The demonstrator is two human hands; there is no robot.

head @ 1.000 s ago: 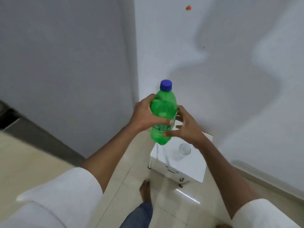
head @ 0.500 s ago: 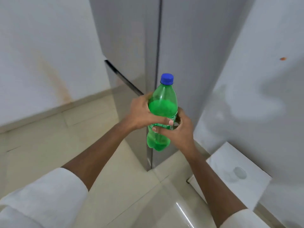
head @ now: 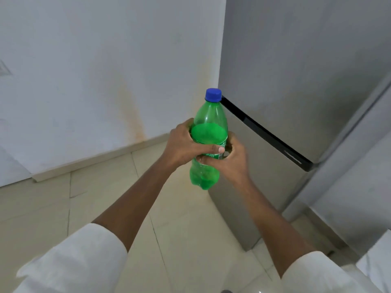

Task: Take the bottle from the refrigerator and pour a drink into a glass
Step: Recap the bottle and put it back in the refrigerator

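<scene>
Head view: green plastic bottle [head: 208,132], capped, part full, likely light and squeezable; left hand [head: 183,145] and right hand [head: 233,158] fingers wrapped around its labelled middle.

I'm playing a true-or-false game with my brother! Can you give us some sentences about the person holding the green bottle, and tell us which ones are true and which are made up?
1. The green bottle has a blue cap on it. True.
2. Only one hand holds the bottle. False: the left hand and the right hand both grip its middle.
3. The bottle is full to the top. False: the drink stops below the neck, and the part above is empty.
4. The grey refrigerator behind the bottle has its doors shut. True.
5. The bottle is lying on the floor. False: it is held upright in the air above the tiled floor.
</scene>
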